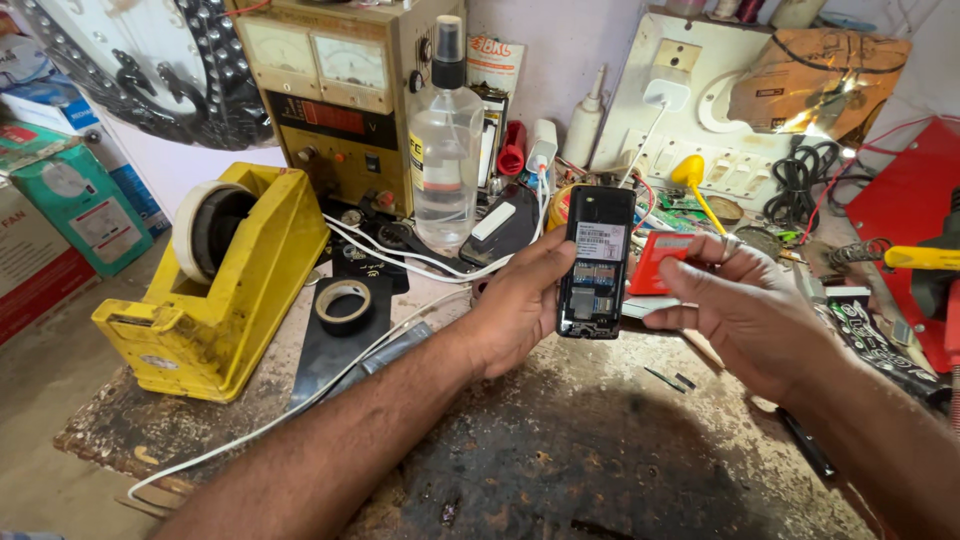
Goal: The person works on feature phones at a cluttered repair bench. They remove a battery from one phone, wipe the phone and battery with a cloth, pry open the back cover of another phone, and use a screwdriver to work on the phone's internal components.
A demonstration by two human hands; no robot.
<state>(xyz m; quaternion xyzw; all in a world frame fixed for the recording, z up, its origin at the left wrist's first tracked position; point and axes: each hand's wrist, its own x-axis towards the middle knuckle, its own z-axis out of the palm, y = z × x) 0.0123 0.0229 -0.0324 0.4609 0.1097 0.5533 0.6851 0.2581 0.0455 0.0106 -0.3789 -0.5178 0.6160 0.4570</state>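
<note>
- Phone (594, 262), black, back cover off, compartment and label exposed; upright above worn bench (600, 440), clasped in left hand (520, 305), fingers closed around its long edges.
- Likely light, rigid, smooth; open back probably fragile, so best gripped by side edges.
- Right hand (745, 310) just beside, fingers loosely spread, touching nothing certain; red card (660, 262) behind.
- Clear spray bottle (445, 135), yellow tape dispenser (215, 285), power supply (335, 90) beyond.

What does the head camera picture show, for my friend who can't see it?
A person's left hand holds up a small black phone with its back cover off, while the right hand reaches toward it. Below is a worn workbench with a yellow tape dispenser and a clear spray bottle.
</note>
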